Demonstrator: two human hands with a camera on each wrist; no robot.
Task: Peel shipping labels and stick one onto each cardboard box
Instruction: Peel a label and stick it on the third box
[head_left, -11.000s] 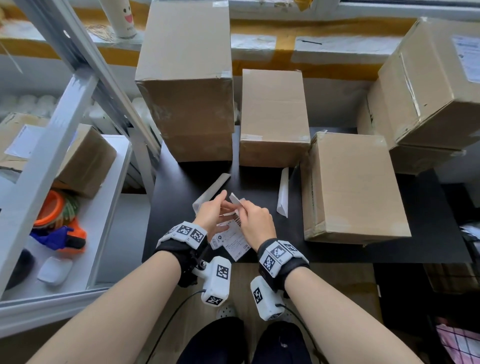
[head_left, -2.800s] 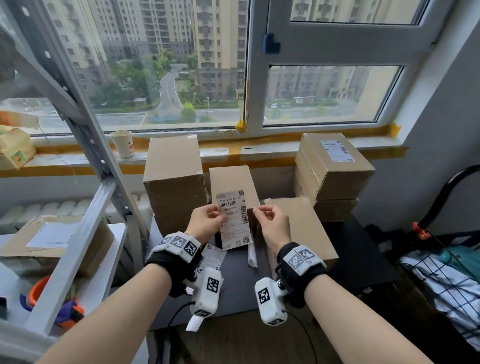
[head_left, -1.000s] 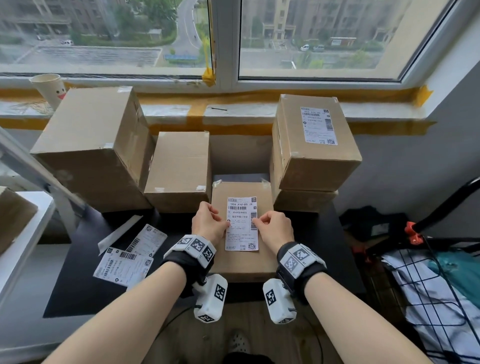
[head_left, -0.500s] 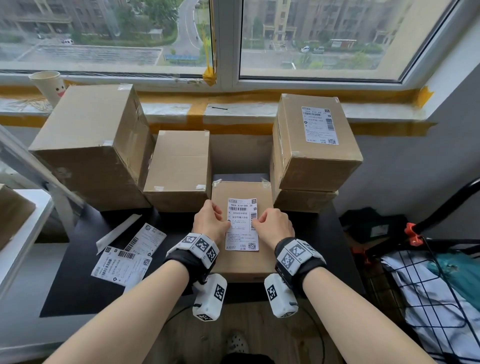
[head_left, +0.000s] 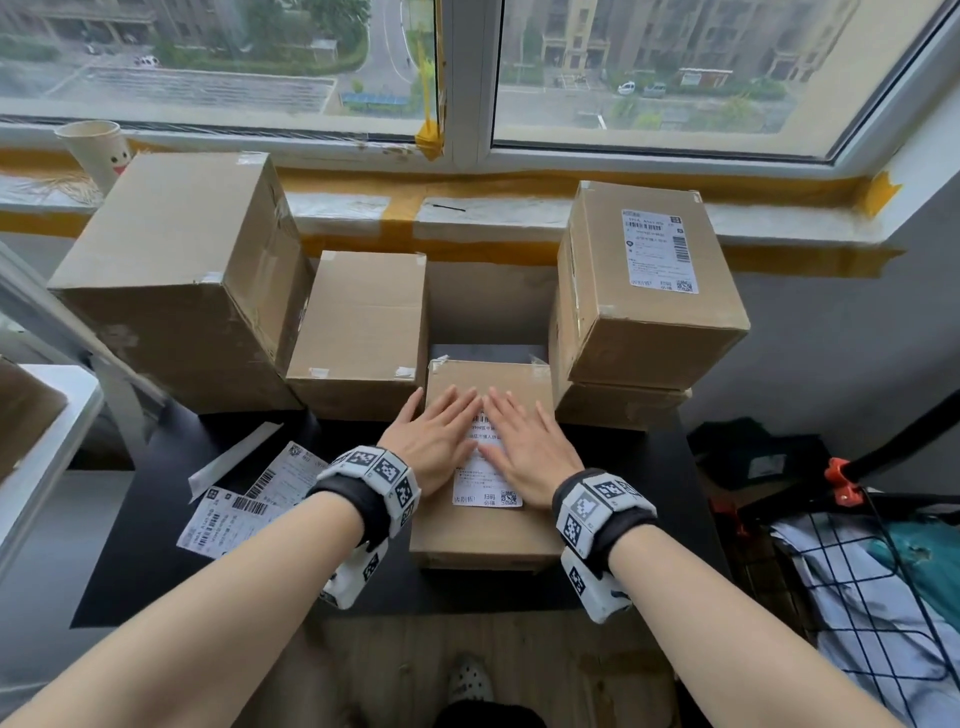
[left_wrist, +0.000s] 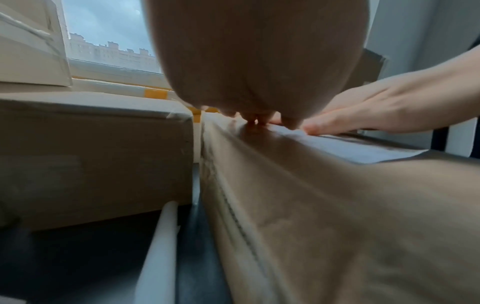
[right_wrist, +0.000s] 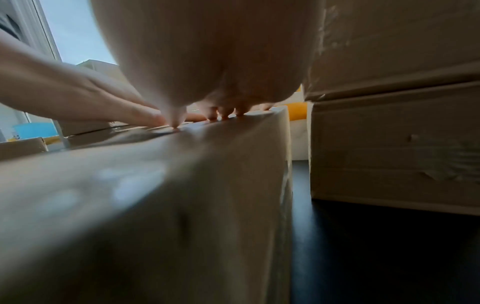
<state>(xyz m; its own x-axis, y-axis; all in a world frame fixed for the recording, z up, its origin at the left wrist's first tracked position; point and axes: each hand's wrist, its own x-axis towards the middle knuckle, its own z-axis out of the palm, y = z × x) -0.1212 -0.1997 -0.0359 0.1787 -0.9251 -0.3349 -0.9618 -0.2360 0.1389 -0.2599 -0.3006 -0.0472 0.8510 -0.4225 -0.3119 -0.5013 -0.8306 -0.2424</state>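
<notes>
Left hand and right hand, fingers straight, press flat side by side on label atop centre-frame box, gripping nothing.

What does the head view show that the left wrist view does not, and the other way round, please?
Only the head view shows the labelled box stacked at the right, the spare labels on the black table, and the paper cup.

Only the left wrist view shows the narrow gap between the near box and its left neighbour.

Both show the left hand and right hand pressing the label flat on the near box.
</notes>
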